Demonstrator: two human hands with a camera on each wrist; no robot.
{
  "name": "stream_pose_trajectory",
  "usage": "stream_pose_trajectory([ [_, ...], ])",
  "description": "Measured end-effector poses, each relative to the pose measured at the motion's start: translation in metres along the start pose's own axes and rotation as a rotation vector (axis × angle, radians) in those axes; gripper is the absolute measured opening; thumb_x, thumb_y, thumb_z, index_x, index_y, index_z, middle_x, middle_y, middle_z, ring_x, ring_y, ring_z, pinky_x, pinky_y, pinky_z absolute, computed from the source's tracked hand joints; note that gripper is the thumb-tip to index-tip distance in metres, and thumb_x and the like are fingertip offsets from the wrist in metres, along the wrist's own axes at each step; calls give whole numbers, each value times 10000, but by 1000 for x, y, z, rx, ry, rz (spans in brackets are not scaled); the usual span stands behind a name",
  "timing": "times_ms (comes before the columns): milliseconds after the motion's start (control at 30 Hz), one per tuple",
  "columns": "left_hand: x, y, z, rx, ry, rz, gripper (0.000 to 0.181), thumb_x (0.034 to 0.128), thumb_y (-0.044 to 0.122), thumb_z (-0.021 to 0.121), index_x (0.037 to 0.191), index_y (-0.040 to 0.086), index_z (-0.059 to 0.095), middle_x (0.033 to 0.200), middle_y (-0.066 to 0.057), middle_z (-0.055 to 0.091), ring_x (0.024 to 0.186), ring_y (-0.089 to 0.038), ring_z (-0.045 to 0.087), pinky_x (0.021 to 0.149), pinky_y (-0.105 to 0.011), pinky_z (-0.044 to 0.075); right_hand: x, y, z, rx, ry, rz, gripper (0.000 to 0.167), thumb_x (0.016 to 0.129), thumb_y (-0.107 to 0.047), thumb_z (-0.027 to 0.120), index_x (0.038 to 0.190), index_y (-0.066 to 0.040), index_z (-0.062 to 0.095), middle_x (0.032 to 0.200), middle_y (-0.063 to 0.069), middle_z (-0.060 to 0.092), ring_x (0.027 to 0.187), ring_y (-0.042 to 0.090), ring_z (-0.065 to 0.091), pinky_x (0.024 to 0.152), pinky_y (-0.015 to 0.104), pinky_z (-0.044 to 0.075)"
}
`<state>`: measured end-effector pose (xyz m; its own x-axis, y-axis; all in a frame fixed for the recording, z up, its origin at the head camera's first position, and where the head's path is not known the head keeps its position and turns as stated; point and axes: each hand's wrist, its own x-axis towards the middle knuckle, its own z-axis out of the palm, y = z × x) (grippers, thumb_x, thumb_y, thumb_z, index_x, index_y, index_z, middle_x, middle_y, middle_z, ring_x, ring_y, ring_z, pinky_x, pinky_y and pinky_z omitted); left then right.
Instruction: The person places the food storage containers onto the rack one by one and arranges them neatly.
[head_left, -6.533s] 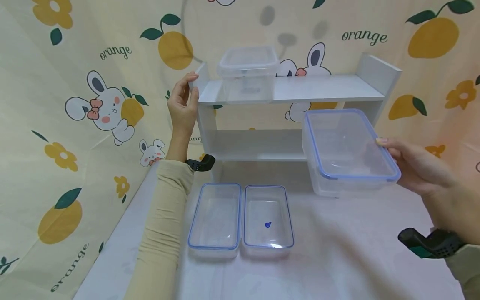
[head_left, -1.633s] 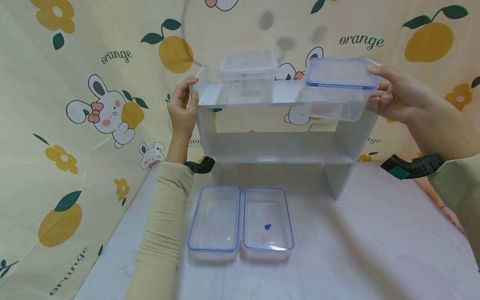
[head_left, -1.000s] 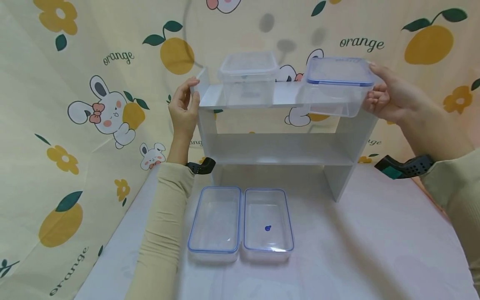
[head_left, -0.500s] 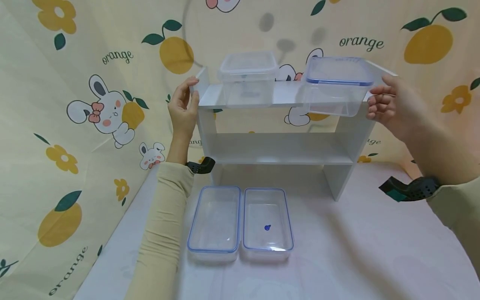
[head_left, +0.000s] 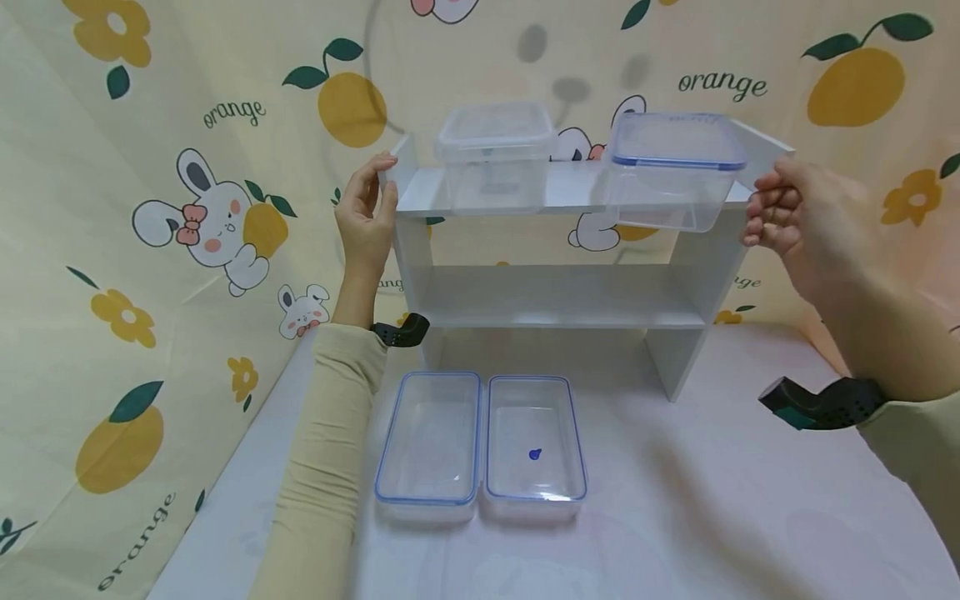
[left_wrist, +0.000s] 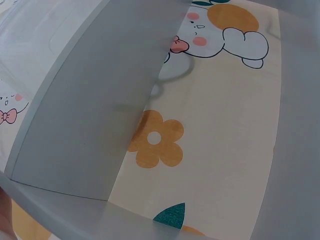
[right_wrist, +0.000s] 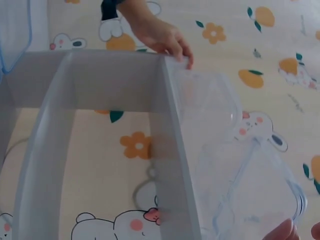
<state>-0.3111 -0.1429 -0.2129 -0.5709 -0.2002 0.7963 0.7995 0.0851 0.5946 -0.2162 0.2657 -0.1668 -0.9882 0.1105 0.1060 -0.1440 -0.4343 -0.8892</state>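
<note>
My left hand (head_left: 366, 204) grips the upper left side panel of a white shelf unit (head_left: 562, 296). On the top board, towards the right, sits a clear lidded food container with a blue rim (head_left: 675, 179); its front part juts past the board's front edge. My right hand (head_left: 813, 225) is just right of that container, apart from it, fingers loosely bent and holding nothing. A clear container with a colourless lid (head_left: 495, 158) stands on the left half of the top board. In the right wrist view, my right fingertips (right_wrist: 282, 232) show beside the blue-rimmed container (right_wrist: 265, 200).
Two blue-rimmed clear containers, a left one (head_left: 429, 442) and a right one with a blue mark (head_left: 536, 425), stand side by side on the white table (head_left: 675, 517) before the shelf. A patterned cloth (head_left: 187, 333) hangs behind and at the left.
My right hand raised the blue-rimmed container from before the shelf onto the top board's right side, slid it slightly back, let go, and drew away rightward. My left hand stayed on the side panel.
</note>
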Motion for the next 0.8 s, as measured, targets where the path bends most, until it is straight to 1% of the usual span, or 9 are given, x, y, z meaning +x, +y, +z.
stream_pose_trajectory([
  [133,0,0,0,-1,2,2,287,919,-58,494,1178,-166,553,1304,-311,561,1354,-300,490,1185,-263,368,-13,10,7,-68,-7,-208,218,914,-222,635,933,-7,614,789,59,619,663,172,555,570,200,580],
  [233,0,1,1,1,3,4,288,919,-55,496,1179,-164,553,1305,-310,562,1352,-297,493,1183,-266,371,-22,18,13,-103,-4,-364,190,906,-190,644,914,-3,613,778,54,634,643,158,570,574,174,573],
  [300,0,1,0,3,2,3,288,920,-54,496,1179,-165,552,1304,-309,562,1353,-297,492,1184,-269,370,-26,22,17,-121,9,-458,157,903,-159,645,908,-6,607,774,55,635,626,151,579,584,158,571],
  [433,-1,0,1,9,3,-2,289,922,-50,494,1182,-164,551,1306,-304,563,1354,-293,492,1183,-269,370,-32,29,26,-204,37,-665,59,915,-71,603,871,-37,622,756,46,642,587,125,595,601,130,562],
  [500,-1,0,1,9,2,-6,291,922,-48,494,1183,-163,550,1308,-303,562,1355,-288,493,1182,-265,371,-34,31,30,-266,39,-771,97,913,-25,572,849,-59,636,743,18,657,573,97,602,594,119,552],
  [600,-1,0,1,7,2,-7,291,921,-49,495,1182,-164,551,1308,-303,562,1356,-286,493,1182,-261,370,-38,33,34,-365,39,-874,173,901,19,527,845,-91,648,740,-40,672,586,44,611,589,92,532],
  [700,-1,-1,1,5,3,1,289,921,-50,495,1179,-166,552,1303,-308,563,1354,-292,493,1182,-264,371,-42,36,38,-505,95,-940,172,895,-2,535,890,-119,661,802,-114,674,666,7,623,653,77,525],
  [733,-1,-1,1,4,4,3,287,921,-51,496,1177,-167,553,1302,-310,563,1353,-296,493,1183,-267,371,-43,38,39,-545,117,-951,162,895,-16,540,913,-114,669,825,-138,672,705,-1,629,686,77,521],
  [800,-1,-1,1,1,4,6,286,920,-52,496,1175,-168,552,1299,-312,563,1353,-299,492,1182,-268,373,-46,41,42,-655,167,-988,145,895,-56,556,961,-68,685,881,-206,662,797,-23,633,762,84,520],
])
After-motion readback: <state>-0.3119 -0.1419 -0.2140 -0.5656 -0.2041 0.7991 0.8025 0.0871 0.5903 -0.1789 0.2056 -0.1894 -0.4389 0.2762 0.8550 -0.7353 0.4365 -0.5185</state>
